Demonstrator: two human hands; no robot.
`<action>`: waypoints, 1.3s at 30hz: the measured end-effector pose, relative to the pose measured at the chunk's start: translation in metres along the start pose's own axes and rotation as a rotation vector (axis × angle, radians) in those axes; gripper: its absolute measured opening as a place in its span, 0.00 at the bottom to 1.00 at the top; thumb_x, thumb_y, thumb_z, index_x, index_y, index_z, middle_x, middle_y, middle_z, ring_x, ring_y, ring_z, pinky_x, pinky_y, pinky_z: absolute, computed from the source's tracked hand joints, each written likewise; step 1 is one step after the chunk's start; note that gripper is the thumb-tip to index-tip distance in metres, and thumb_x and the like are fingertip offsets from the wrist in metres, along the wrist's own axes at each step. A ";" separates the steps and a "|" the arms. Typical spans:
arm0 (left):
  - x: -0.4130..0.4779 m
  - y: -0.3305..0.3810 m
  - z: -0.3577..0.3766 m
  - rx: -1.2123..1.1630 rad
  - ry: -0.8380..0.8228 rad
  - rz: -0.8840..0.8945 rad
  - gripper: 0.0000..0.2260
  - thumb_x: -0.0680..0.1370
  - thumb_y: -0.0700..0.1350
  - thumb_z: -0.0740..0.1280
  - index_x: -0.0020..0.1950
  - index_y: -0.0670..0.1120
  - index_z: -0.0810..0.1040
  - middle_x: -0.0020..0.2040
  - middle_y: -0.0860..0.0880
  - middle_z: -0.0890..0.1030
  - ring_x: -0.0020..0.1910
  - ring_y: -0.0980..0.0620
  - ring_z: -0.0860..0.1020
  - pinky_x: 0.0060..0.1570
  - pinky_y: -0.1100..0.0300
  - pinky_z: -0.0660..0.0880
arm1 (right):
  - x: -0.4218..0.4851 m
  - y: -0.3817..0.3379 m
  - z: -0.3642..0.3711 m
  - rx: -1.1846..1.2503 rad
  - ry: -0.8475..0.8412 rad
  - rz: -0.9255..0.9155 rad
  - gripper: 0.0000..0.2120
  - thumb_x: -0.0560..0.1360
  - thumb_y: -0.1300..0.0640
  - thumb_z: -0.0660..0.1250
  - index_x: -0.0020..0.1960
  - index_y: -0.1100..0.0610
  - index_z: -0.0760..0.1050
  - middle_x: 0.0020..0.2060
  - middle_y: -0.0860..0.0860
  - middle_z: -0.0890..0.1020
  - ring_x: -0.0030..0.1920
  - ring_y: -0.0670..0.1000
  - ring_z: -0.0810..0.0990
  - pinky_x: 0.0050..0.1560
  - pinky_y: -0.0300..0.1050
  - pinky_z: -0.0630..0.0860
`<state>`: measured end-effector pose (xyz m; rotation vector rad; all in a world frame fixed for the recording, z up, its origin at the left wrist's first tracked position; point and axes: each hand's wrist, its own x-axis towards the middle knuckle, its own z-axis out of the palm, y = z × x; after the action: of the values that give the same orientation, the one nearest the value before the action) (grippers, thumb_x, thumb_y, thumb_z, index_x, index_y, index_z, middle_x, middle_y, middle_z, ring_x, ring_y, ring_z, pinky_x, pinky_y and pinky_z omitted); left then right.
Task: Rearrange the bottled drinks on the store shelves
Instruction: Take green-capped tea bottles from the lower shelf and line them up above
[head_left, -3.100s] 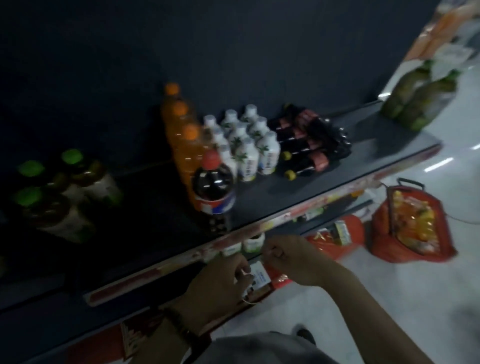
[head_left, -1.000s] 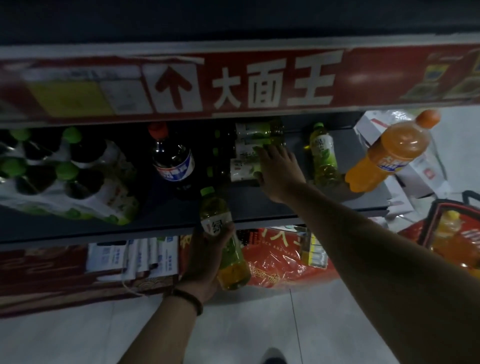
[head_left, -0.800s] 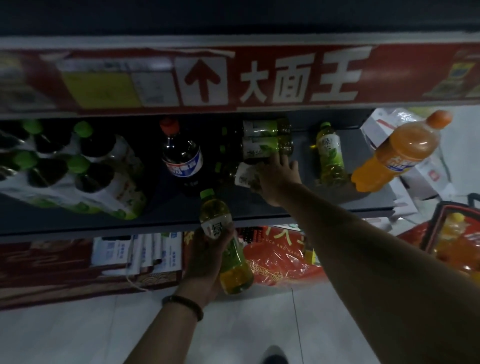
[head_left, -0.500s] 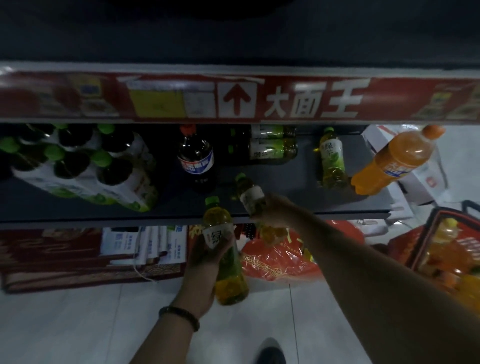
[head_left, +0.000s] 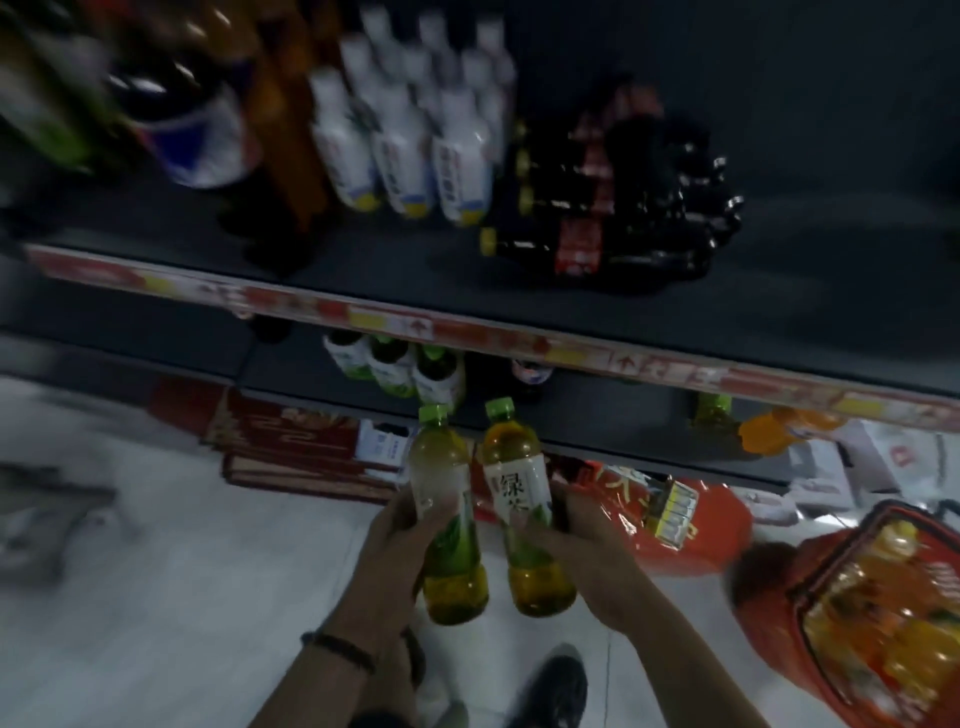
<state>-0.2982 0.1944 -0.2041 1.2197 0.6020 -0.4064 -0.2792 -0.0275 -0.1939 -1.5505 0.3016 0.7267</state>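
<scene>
L hand (head_left: 395, 561) fingers curled round green-capped clear plastic bottle (head_left: 441, 483), label blurred; R hand (head_left: 587, 556) fingers gripped matching green-capped bottle (head_left: 517, 478), white label read "绿".

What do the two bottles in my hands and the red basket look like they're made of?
Left bottle: probably clear, glossy plastic; the yellow-green drink shows through, with a green cap and pale label. Right bottle: the same, with amber drink visible. Basket: red and matte, either plastic or fabric; too blurred to tell.

two green-capped tea bottles (head_left: 449, 514) (head_left: 522, 499) | upright, side by side | held above floor
</scene>
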 end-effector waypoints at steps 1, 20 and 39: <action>-0.017 0.018 -0.008 -0.012 -0.008 0.021 0.22 0.73 0.50 0.76 0.66 0.44 0.84 0.61 0.37 0.85 0.60 0.36 0.85 0.65 0.36 0.78 | -0.010 -0.017 0.014 0.000 -0.017 -0.024 0.17 0.77 0.55 0.75 0.64 0.53 0.80 0.56 0.51 0.88 0.58 0.53 0.87 0.62 0.60 0.83; -0.069 0.310 -0.241 0.152 0.189 0.526 0.31 0.64 0.57 0.84 0.64 0.51 0.82 0.57 0.48 0.88 0.58 0.45 0.86 0.57 0.41 0.84 | 0.036 -0.266 0.305 -0.203 0.059 -0.559 0.24 0.74 0.49 0.80 0.68 0.41 0.78 0.58 0.39 0.86 0.59 0.43 0.85 0.61 0.50 0.84; 0.062 0.419 -0.333 0.203 0.299 0.620 0.21 0.75 0.42 0.79 0.64 0.59 0.81 0.59 0.58 0.86 0.60 0.56 0.83 0.61 0.52 0.79 | 0.269 -0.347 0.383 -0.447 0.368 -0.894 0.27 0.77 0.52 0.77 0.69 0.37 0.68 0.61 0.39 0.76 0.64 0.30 0.72 0.63 0.27 0.69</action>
<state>-0.0719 0.6400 -0.0034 1.6009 0.4083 0.2473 0.0305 0.4502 -0.0671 -2.0036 -0.3137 -0.2181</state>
